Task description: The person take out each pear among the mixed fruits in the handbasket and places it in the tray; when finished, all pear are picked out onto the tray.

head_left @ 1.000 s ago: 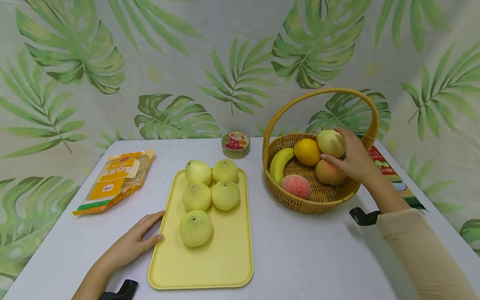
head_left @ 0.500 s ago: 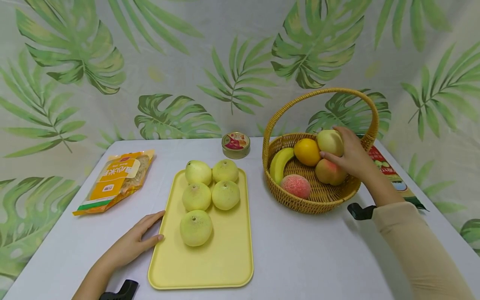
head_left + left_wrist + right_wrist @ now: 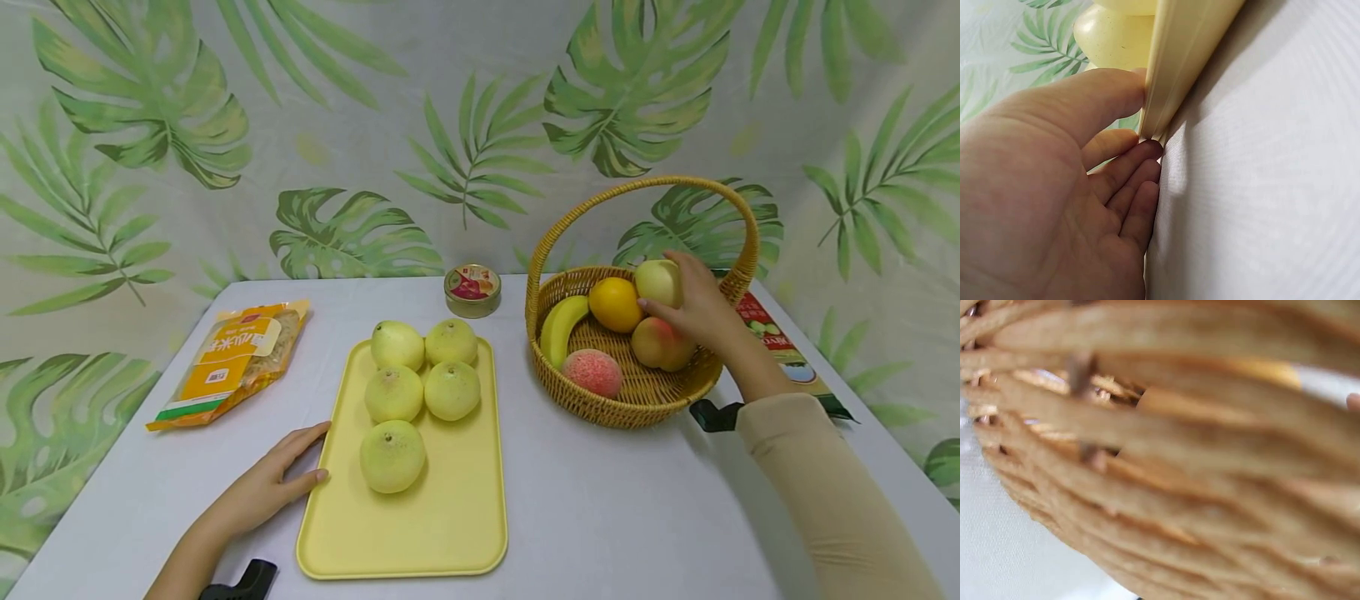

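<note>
My right hand [image 3: 705,312] reaches into the wicker basket [image 3: 622,414] and grips a round pale yellow-green fruit [image 3: 657,282], thumb on its near side. Beneath that fruit sits a peach [image 3: 660,345], close under the thumb. An orange [image 3: 615,304], a banana [image 3: 561,332] and a pink-red fuzzy peach [image 3: 592,372] share the basket. The right wrist view is mostly blurred basket weave [image 3: 1179,444]. My left hand [image 3: 262,483] touches the left rim of the yellow tray [image 3: 420,537] with thumb and fingertips. Several round yellow-green fruits [image 3: 392,456] stand on this tray.
A tall arched handle [image 3: 645,185] spans the basket. At the back stands a round can [image 3: 472,292]. An orange food packet [image 3: 228,362] lies at left, and a red and green packet [image 3: 787,350] lies partly behind the basket and right arm. A leaf-patterned cloth [image 3: 337,125] hangs behind the table.
My right hand and forearm have shifted slightly left, and the fruit in its grip has shifted and turned a little. The left hand and the tray have stayed still.
</note>
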### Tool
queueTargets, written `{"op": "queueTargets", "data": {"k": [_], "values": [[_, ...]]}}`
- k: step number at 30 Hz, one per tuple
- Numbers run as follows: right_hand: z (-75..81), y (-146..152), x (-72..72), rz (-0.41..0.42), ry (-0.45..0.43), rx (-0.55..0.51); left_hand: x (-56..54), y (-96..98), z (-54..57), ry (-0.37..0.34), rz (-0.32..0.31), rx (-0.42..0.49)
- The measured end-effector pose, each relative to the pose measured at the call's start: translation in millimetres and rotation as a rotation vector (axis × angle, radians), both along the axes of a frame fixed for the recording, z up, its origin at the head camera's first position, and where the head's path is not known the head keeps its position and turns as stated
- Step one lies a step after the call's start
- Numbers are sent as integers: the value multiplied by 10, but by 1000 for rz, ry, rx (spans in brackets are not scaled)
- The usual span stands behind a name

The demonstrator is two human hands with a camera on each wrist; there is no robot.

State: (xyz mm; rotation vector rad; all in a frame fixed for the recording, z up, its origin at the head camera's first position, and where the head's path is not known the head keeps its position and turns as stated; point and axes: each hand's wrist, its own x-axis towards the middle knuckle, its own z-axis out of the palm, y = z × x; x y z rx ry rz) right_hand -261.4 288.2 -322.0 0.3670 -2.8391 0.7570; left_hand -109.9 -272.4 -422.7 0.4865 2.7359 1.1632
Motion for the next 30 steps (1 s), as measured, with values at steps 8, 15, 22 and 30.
{"op": "queueTargets", "data": {"k": [8, 15, 22, 30], "values": [[-45, 9, -52, 14, 7, -1, -3, -9, -5, 10, -2, -6], [-99, 26, -101, 32, 46, 11, -1, -6, -1, 6, -2, -6], [-108, 33, -87, 12, 98, -17, -2, 6, 8, 0, 1, -7], [-70, -7, 13, 12, 135, -81, 8, 7, 20, 0, -1, 1]]}}
